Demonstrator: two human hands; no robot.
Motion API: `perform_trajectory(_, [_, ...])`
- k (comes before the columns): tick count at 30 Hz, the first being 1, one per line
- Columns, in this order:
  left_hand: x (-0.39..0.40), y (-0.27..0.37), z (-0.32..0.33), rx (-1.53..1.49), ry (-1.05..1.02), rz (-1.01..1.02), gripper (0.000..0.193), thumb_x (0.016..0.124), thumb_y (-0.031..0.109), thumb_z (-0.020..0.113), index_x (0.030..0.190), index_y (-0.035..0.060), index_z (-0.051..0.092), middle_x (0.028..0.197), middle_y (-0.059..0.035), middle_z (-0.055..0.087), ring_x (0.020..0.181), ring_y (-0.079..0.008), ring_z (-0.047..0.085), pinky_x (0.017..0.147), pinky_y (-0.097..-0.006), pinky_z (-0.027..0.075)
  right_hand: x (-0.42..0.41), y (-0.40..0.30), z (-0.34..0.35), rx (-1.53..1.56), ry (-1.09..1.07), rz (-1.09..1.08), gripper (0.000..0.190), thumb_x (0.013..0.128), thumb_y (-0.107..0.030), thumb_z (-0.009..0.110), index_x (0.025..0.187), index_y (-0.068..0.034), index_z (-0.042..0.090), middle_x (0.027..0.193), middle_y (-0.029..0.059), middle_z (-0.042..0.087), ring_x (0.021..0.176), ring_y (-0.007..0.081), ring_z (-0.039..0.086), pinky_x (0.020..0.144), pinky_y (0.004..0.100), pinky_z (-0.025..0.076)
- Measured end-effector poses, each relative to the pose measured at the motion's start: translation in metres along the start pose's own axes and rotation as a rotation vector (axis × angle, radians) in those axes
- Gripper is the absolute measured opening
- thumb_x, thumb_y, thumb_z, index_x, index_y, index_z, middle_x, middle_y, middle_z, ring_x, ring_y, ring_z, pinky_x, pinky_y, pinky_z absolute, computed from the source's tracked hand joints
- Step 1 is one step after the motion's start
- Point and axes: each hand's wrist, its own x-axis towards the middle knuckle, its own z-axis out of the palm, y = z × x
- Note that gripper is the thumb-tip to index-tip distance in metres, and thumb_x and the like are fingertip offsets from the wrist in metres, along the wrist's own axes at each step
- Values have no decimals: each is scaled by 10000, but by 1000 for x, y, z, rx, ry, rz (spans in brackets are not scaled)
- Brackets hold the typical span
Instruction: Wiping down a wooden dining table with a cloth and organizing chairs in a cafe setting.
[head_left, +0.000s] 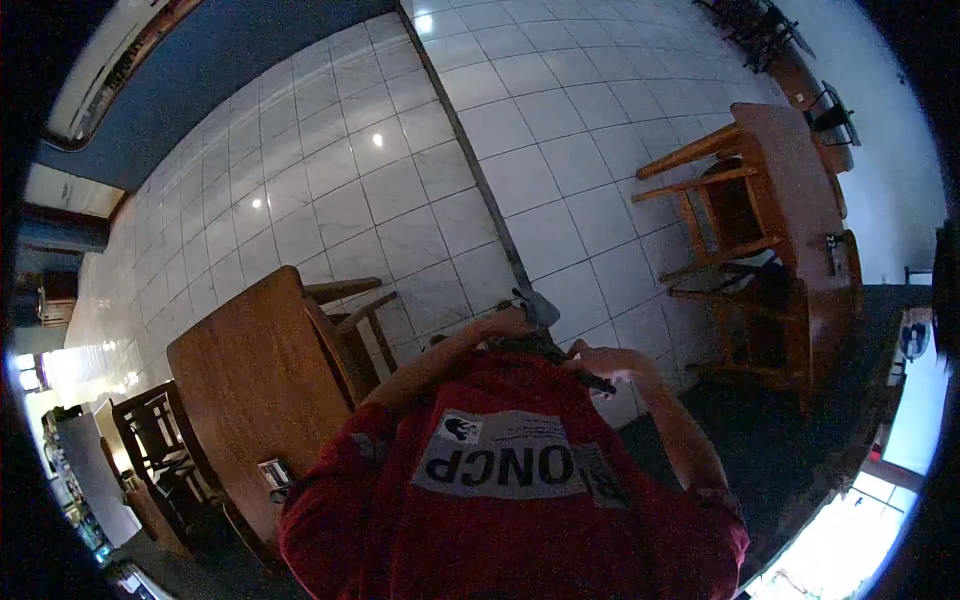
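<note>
Both my hands are in front of my waist, below the hem of a red shirt (510, 540) that bears a grey printed panel. My left hand (510, 322) is bent inward beside a small grey object (541, 309), whose kind is unclear. Dim light hides whether its fingers grip anything. To the right, my right hand (609, 363) has its thumb and fingers around a dark strap-like piece (598, 384) at the waist. Between the hands, the dark material at my waist is partly covered by the shirt.
A wooden table (247, 375) stands close on my left, with a wooden chair (349, 330) tucked at its side and a small box-like item (274, 474) on top. Another wooden table (806, 195) with chairs (731, 210) is on the right. White floor tiles (337, 172) meet a dark dividing strip (480, 172).
</note>
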Motion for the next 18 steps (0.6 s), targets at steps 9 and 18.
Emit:
perform_trajectory(9, [3, 12, -19, -103, -239, -678, 711, 859, 553, 497, 1254, -37, 511, 1219, -217, 561, 1059, -334, 565, 870, -416, 458, 37, 39, -21, 327, -164, -11, 789, 864, -471, 599, 1423, -100, 186, 943, 203, 624, 539, 217, 606, 433, 347, 513])
perform_trajectory(18, [10, -57, 45, 463, 322, 162, 551, 938, 437, 434, 1238, -19, 514, 1240, -232, 533, 1102, -331, 539, 922, -488, 425, 25, 19, -17, 346, -20, -72, 733, 879, -363, 618, 1420, -169, 163, 671, 109, 574, 381, 185, 501, 310, 304, 414])
